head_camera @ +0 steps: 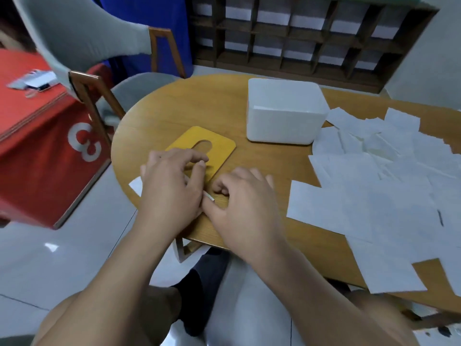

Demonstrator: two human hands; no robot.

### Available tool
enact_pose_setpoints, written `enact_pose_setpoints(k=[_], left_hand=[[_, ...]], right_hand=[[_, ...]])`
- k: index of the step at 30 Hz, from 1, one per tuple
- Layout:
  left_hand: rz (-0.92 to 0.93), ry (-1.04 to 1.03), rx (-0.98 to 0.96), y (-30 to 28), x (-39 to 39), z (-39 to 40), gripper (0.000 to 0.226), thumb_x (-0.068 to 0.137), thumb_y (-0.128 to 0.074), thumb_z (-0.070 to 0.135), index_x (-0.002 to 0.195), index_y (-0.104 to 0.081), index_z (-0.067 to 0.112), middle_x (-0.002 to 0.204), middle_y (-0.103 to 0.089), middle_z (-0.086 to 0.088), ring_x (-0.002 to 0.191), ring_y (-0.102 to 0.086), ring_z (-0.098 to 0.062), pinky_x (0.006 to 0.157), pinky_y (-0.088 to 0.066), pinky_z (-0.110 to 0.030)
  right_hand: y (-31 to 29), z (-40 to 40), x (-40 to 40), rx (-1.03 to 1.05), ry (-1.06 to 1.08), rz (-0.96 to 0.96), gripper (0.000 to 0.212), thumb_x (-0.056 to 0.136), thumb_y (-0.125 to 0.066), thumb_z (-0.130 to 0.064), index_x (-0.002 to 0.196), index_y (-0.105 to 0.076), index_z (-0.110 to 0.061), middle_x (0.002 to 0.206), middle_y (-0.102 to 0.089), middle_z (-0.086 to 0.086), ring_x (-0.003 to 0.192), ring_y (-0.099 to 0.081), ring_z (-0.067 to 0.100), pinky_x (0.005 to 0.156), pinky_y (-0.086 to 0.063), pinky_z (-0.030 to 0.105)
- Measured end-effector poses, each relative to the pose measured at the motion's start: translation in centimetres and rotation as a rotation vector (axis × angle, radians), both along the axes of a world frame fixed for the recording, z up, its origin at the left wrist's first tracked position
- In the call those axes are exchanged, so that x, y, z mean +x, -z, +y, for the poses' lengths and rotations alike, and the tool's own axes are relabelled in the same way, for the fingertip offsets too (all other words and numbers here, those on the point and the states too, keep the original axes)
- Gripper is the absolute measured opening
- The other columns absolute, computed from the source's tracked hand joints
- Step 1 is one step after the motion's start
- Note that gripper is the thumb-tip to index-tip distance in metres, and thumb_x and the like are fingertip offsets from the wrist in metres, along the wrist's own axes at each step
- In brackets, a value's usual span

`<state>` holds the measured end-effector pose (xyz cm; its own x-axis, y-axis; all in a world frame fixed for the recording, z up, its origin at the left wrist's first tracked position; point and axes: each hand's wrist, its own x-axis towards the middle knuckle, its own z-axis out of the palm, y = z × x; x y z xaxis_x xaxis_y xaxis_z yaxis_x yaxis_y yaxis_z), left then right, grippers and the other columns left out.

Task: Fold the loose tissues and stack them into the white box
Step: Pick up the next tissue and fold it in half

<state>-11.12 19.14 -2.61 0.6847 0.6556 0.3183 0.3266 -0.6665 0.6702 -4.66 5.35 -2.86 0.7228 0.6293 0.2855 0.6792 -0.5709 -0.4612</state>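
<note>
A white tissue lies near the round wooden table's front left edge, mostly hidden under my hands. One corner shows left of my left hand, which presses flat on it, fingertips reaching onto a yellow slotted lid. My right hand sits right beside it with curled fingers. Its thumb and forefinger pinch the tissue's small white end. The open white box stands behind, toward the table's middle. Several loose tissues are spread over the table's right half.
A red box with small items on top stands left of the table. Grey chairs with wooden frames are at the back left. A dark wooden lattice shelf lines the far wall. My knees are below the table's edge.
</note>
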Motion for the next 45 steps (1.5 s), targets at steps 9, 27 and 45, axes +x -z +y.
enact_pose_setpoints(k=[9,27,45], left_hand=[[0.072,0.041,-0.039,0.8,-0.2,0.8,0.021,0.109,-0.058,0.031,0.112,-0.077,0.038,0.115,-0.068,0.020,0.119,-0.042,-0.016,0.095,-0.020,-0.031],[0.063,0.252,-0.040,-1.3,4.5,-5.5,0.014,0.105,-0.064,0.049,0.117,-0.071,0.044,0.078,-0.062,0.006,0.106,-0.034,-0.006,0.092,-0.017,-0.029],[0.067,0.344,0.138,1.1,9.5,-11.1,0.014,0.102,-0.073,0.028,0.091,-0.074,0.036,0.090,-0.066,0.019,0.102,-0.042,-0.008,0.091,-0.024,-0.037]], right_hand=[[0.8,1.3,-0.6,0.002,-0.010,0.084,0.024,0.103,-0.068,-0.038,0.084,-0.053,-0.036,0.089,-0.055,-0.015,0.096,-0.049,0.014,0.096,-0.041,0.044],[-2.7,-12.4,7.3,0.366,0.189,0.337,0.007,0.102,-0.077,-0.030,0.106,-0.073,-0.035,0.076,-0.068,-0.001,0.065,-0.061,0.011,0.067,-0.051,0.019],[-0.2,-20.2,11.3,0.284,0.292,0.252,0.018,0.092,-0.087,-0.015,0.099,-0.075,-0.025,0.077,-0.065,-0.009,0.070,-0.062,0.006,0.074,-0.057,0.022]])
